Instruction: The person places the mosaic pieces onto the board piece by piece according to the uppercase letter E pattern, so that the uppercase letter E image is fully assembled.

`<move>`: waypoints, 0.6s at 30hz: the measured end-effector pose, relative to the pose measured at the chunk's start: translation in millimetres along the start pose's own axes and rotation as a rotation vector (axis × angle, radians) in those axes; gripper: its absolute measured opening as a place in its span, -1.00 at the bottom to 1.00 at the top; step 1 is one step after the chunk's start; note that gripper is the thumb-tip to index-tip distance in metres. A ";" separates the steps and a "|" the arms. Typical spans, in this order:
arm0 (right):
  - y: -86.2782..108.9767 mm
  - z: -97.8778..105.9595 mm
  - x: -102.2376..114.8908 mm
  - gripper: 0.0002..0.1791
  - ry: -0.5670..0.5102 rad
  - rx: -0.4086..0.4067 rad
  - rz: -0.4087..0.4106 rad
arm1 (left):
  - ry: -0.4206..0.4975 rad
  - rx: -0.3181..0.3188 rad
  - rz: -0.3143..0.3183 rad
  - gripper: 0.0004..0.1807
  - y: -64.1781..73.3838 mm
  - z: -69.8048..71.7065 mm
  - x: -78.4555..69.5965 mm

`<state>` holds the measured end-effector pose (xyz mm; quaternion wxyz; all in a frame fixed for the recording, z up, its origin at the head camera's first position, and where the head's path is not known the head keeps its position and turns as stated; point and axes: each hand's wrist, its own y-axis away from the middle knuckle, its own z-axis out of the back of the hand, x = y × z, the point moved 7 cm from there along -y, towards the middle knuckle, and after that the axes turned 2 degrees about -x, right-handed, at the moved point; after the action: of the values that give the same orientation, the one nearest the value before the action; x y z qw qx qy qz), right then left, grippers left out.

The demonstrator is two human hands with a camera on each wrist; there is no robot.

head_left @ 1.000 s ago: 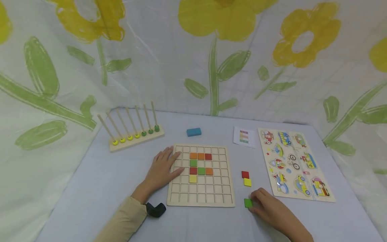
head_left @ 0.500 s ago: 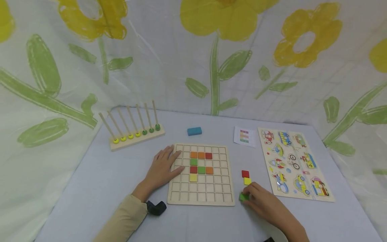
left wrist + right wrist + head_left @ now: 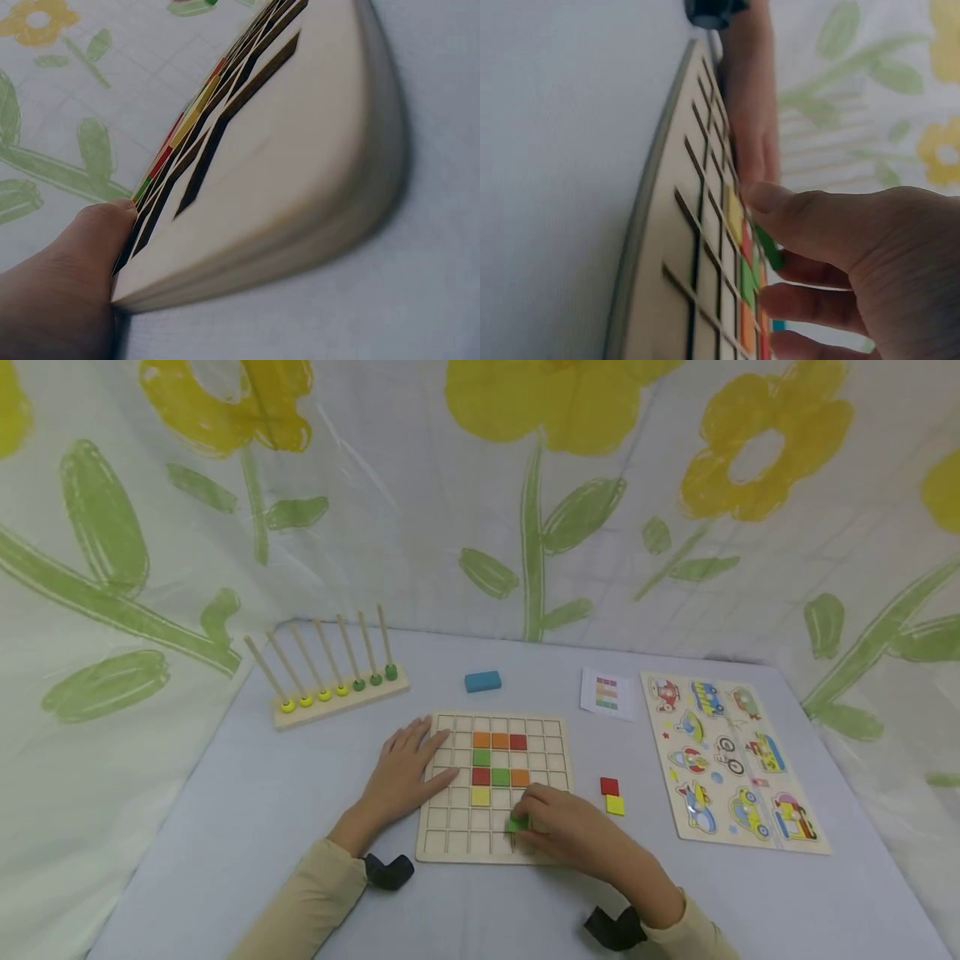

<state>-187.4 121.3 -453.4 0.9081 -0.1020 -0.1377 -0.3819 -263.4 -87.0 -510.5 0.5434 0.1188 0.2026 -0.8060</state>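
Observation:
My left hand (image 3: 397, 783) lies with fingers spread on the left edge of a square wooden grid board (image 3: 442, 853); its thumb (image 3: 109, 225) touches the board's edge in the left wrist view. My right hand (image 3: 572, 828) pinches a green square tile (image 3: 517, 823) between thumb and fingers, close over the lower right cells. The tile shows as a thin green edge beside the thumb in the right wrist view. Set in the grid are orange, red and green tiles, plus a yellow tile (image 3: 480, 796). The right hand hides some right-hand cells.
Right of the board lie a loose red tile (image 3: 609, 786) and a yellow one (image 3: 615, 805). Behind are a blue block (image 3: 482, 681), a printed card (image 3: 607, 693) and a pegged bead stand (image 3: 341, 697). A vehicle puzzle board (image 3: 735, 764) lies far right.
The right hand has picked the green tile up from the table right of the board and carried it left over the grid. The left hand stays on the board's edge.

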 end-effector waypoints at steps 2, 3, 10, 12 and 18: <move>-11.8 -4.1 9.0 -0.79 0.040 -0.011 0.054 | 0.003 0.002 0.004 -0.24 0.0 0.4 0.4; -16.8 -6.2 12.9 -0.79 0.053 -0.019 0.077 | 0.006 0.002 0.004 -0.24 0.1 0.7 0.4; -33.5 -14.8 28.2 -0.79 0.074 -0.060 0.159 | 0.004 0.003 0.001 -0.24 -0.2 0.4 -0.1; -34.6 -17.1 28.4 -0.79 0.079 -0.049 0.153 | -0.002 0.002 -0.002 -0.23 -0.2 0.4 -0.5; -36.5 -19.8 28.6 -0.78 0.108 -0.017 0.131 | 0.005 0.001 0.000 -0.23 0.2 1.0 0.2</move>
<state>-191.2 71.3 -459.8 0.9363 -0.0978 -0.0785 -0.3280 -263.2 -87.7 -509.7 0.5427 0.1210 0.2033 -0.8059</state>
